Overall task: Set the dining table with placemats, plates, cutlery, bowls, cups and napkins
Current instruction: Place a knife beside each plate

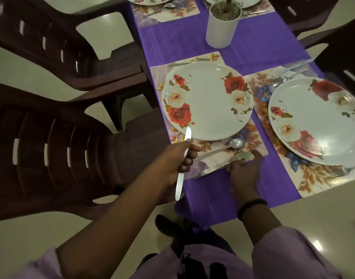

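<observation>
The left hand (182, 156) gripped a table knife (183, 164) beside the rose-patterned plate (208, 101); the right hand (246, 168), fingers fairly straight, pressed a second knife (211, 170) onto the floral placemat (215, 156)

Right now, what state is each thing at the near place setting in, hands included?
Left hand: grips a knife, tip over the plate's edge.
Right hand: fingers on a second knife lying on the placemat.
Near plate: empty, flat on the placemat.
Spoon: lying on the placemat beside the plate.
White cup: upright on the purple cloth.
</observation>
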